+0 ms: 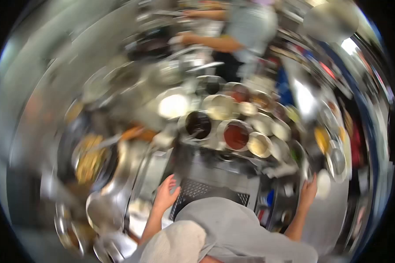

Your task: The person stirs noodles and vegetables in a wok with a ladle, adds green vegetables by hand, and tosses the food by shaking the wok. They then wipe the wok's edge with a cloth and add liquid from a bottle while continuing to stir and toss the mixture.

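Observation:
My left hand (166, 193) is in front of my body, its fingers apart and nothing visible in it. It hovers beside a dark perforated mat (193, 189). Over on the right, my right hand (309, 189) is at the edge of a metal counter, next to a round white dish (323, 184). Blur hides whether its fingers grip that dish or only lie near it. Ahead of me stand several round containers, among them one with dark sauce (198, 125), one with red sauce (236, 135) and one with a pale yellow filling (259, 144).
At left, a wok (114, 164) holds yellowish food (90, 160) with a metal utensil across it. Metal pots (103, 212) stand nearer me. Across the containers, another person in a grey shirt (252, 28) works with both arms extended. Metal bowls (336, 162) line the right counter.

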{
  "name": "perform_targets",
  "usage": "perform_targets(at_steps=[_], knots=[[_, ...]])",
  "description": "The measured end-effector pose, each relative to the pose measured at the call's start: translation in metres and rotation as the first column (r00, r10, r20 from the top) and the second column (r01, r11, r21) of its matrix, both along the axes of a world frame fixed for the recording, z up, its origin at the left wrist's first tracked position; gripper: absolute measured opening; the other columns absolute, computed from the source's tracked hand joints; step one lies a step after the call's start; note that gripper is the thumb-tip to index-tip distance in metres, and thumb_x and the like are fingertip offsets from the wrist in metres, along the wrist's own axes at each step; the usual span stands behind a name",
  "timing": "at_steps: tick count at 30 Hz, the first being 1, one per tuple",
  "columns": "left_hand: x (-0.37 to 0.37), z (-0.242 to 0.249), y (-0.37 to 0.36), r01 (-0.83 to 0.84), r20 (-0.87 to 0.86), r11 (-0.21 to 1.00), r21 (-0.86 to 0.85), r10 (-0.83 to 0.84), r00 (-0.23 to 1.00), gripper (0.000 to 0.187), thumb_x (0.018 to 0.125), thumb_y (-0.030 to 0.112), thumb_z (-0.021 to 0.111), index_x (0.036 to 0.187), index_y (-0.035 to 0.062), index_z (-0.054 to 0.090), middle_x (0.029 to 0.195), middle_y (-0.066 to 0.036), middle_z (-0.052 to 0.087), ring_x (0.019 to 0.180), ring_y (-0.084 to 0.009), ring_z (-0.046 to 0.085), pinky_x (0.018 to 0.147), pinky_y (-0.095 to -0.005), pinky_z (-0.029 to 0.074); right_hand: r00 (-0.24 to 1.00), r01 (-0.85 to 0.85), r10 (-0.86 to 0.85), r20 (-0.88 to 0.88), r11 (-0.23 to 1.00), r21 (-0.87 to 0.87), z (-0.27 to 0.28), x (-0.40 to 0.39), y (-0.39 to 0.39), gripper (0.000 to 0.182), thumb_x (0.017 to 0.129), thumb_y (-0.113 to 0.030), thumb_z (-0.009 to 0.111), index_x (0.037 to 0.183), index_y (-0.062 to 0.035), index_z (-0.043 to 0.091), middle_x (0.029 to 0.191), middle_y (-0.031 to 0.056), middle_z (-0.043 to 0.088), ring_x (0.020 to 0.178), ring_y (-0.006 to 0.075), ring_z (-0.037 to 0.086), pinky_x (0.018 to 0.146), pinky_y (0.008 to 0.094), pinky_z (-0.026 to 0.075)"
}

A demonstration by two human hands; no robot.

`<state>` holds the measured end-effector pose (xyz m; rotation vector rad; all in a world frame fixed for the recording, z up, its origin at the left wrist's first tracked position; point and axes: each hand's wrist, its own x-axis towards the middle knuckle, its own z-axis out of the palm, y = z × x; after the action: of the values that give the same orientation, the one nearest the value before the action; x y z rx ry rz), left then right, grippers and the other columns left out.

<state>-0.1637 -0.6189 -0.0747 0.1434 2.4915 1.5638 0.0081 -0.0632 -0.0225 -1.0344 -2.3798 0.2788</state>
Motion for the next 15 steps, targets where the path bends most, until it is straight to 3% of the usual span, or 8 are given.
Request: perform_targets(at_steps=[3, 6, 9, 11, 12, 13, 14, 15], knots=[[0.036, -0.016, -0.041, -0.343, -0.018, 0.938, -0.047, 0.342, 0.939, 0.05, 0.082, 0.006, 0.069, 0.129, 0.0008, 0.052, 0.104, -0.016, 0.065, 0.091, -0.0262, 0.065, 0.077, -0.0363, 0.053, 0.914, -0.404, 0.405, -0.02, 0.905, -0.133, -0.021, -0.106, -0.064, 0.052, 0.087, -0.008, 0.068, 0.136, -0.0072, 0.051, 0.061, 0.0141, 0.056, 0.052, 0.0236, 0.053, 0.058, 0.0373, 0.047], [0.067, -0.005, -0.072, -0.594, -0.156, 0.794, -0.126, 0.576, 0.803, 0.045, 0.081, 0.004, 0.067, 0.124, 0.0006, 0.054, 0.097, -0.015, 0.063, 0.085, -0.0262, 0.063, 0.073, -0.0365, 0.051, 0.753, -0.656, 0.656, -0.044, 0.745, -0.121, -0.014, -0.192, -0.102, 0.041, 0.088, -0.011, 0.066, 0.127, -0.0027, 0.057, 0.069, 0.0187, 0.058, 0.059, 0.0301, 0.056, 0.06, 0.0404, 0.046], [0.092, -0.006, -0.091, -0.813, -0.355, 0.542, -0.213, 0.732, 0.581, 0.048, 0.081, 0.007, 0.067, 0.126, -0.0028, 0.052, 0.107, -0.02, 0.056, 0.098, -0.0327, 0.057, 0.088, -0.0411, 0.047, 0.799, -0.585, 0.596, -0.076, 0.744, -0.321, 0.021, -0.239, -0.142, 0.035, 0.089, -0.01, 0.064, 0.123, -0.0022, 0.062, 0.076, 0.0166, 0.065, 0.069, 0.0206, 0.064, 0.066, 0.0376, 0.051], [0.113, -0.034, -0.109, -0.835, -0.579, 0.386, -0.393, 0.602, 0.55, 0.062, 0.083, 0.021, 0.07, 0.133, -0.0063, 0.046, 0.124, -0.025, 0.051, 0.114, -0.0404, 0.049, 0.102, -0.0467, 0.04, 0.766, -0.639, 0.607, -0.213, 0.68, -0.359, 0.026, -0.257, -0.165, 0.037, 0.09, -0.015, 0.065, 0.125, -0.0046, 0.062, 0.09, 0.0156, 0.072, 0.074, 0.0195, 0.068, 0.071, 0.0359, 0.054], [0.117, -0.047, -0.121, -0.803, -0.571, 0.314, -0.507, 0.575, 0.586, 0.074, 0.083, 0.032, 0.072, 0.138, -0.0069, 0.041, 0.13, -0.027, 0.05, 0.12, -0.041, 0.048, 0.106, -0.0478, 0.038, 0.782, -0.615, 0.587, -0.211, 0.67, -0.416, 0.022, -0.263, -0.168, 0.038, 0.088, -0.019, 0.066, 0.123, -0.0058, 0.063, 0.094, 0.0186, 0.071, 0.078, 0.0265, 0.07, 0.072, 0.0397, 0.055], [0.122, -0.07, -0.131, -0.785, -0.457, 0.33, -0.524, 0.668, 0.587, 0.081, 0.084, 0.04, 0.073, 0.14, -0.0083, 0.039, 0.136, -0.028, 0.047, 0.126, -0.0412, 0.046, 0.11, -0.0469, 0.036, 0.81, -0.578, 0.582, -0.068, 0.774, -0.26, 0.029, -0.26, -0.173, 0.037, 0.086, -0.024, 0.068, 0.119, -0.0073, 0.065, 0.095, 0.0208, 0.07, 0.083, 0.0345, 0.069, 0.074, 0.0445, 0.055], [0.114, -0.051, -0.119, -0.712, -0.257, 0.333, -0.618, 0.77, 0.583, 0.087, 0.085, 0.049, 0.071, 0.14, -0.0095, 0.038, 0.137, -0.029, 0.046, 0.126, -0.0413, 0.046, 0.109, -0.0452, 0.037, 0.768, -0.64, 0.619, -0.165, 0.724, -0.257, 0.009, -0.262, -0.162, 0.035, 0.085, -0.024, 0.068, 0.116, -0.0078, 0.066, 0.093, 0.0223, 0.069, 0.085, 0.0396, 0.067, 0.076, 0.0464, 0.054], [0.116, -0.087, -0.142, -0.741, -0.187, 0.448, -0.499, 0.78, 0.597, 0.09, 0.085, 0.056, 0.068, 0.138, -0.0102, 0.039, 0.134, -0.03, 0.048, 0.122, -0.0412, 0.05, 0.105, -0.0446, 0.04, 0.77, -0.637, 0.619, -0.154, 0.753, -0.161, -0.002, -0.255, -0.157, 0.035, 0.085, -0.023, 0.067, 0.117, -0.0086, 0.065, 0.091, 0.0207, 0.07, 0.086, 0.0399, 0.067, 0.076, 0.0465, 0.054]])
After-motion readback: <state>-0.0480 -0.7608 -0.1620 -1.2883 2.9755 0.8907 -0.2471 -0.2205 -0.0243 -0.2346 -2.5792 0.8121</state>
